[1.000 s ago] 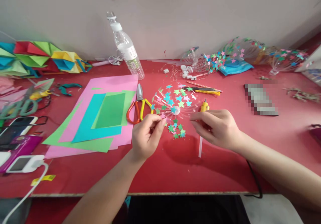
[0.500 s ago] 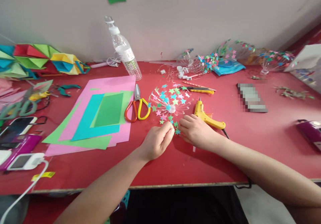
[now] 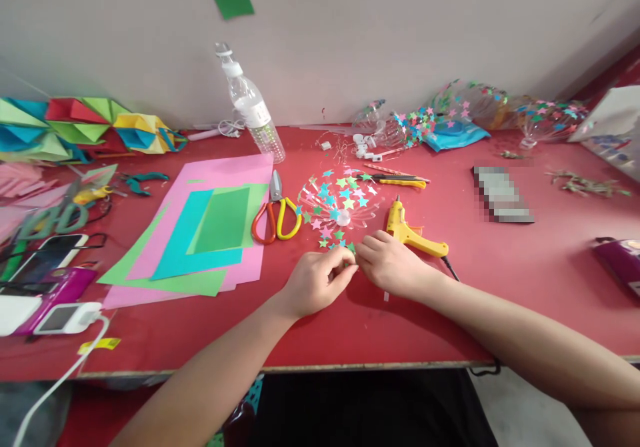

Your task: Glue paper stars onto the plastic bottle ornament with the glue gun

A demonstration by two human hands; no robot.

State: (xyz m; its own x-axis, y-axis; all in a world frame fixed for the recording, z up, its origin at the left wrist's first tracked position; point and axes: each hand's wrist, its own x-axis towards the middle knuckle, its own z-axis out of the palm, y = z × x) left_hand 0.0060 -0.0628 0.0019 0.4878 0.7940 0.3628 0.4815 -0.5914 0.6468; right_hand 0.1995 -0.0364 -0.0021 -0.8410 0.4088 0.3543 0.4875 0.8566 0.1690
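Observation:
My left hand point(image 3: 320, 283) is closed in a pinch, its fingertips meeting those of my right hand point(image 3: 391, 265), whose fingers are curled shut. Whatever they grip is hidden between the fingers, apart from a trace of green. Just beyond them lies a clear plastic bottle cut into splayed strips point(image 3: 343, 217), dotted with pink, blue and green stars. A yellow hot glue gun point(image 3: 413, 237) rests right of my right hand. Scissors with red and yellow handles point(image 3: 276, 213) lie beyond my left hand, beside sheets of coloured paper point(image 3: 220, 220).
A plastic bottle point(image 3: 255, 113) leans on the wall. A yellow cutter knife point(image 3: 400, 180) lies behind the glue gun. More star-covered cut bottles point(image 3: 415, 127) stand at the back right. A phone point(image 3: 503, 193) is on the right; folded paper ornaments point(image 3: 90, 127) sit on the left.
My left hand has shifted right and its fingertips now meet my right hand's. The right hand has moved slightly left. The view has swung a little, so things on the left sit further right.

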